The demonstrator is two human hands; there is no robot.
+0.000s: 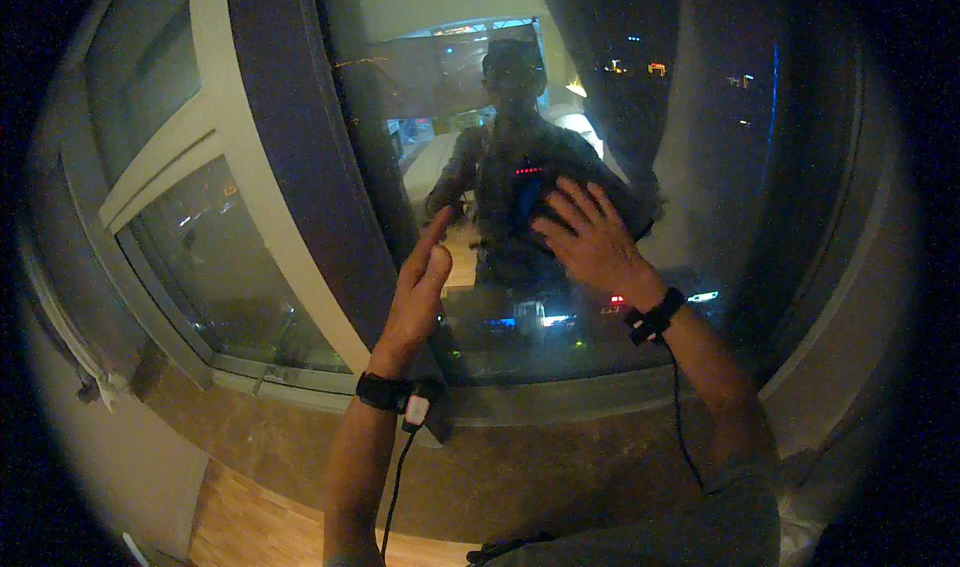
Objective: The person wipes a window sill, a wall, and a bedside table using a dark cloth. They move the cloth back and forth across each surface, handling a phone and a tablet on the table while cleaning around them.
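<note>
My left hand is raised edge-on before the dark window pane, fingers extended upward and nothing in it. To its right, my right hand is held up with its fingers spread, also empty. Whether either hand touches the glass, I cannot tell. A black wrist strap with a small device and a cable is on my left wrist. Another black strap with a cable circles my right wrist. The pane reflects a person in a cap and a lit room.
A stone windowsill runs below the glass. At left stands a pale window frame around further panes, beside a dark upright post. Wooden flooring shows at lower left. White cloth hangs at far left.
</note>
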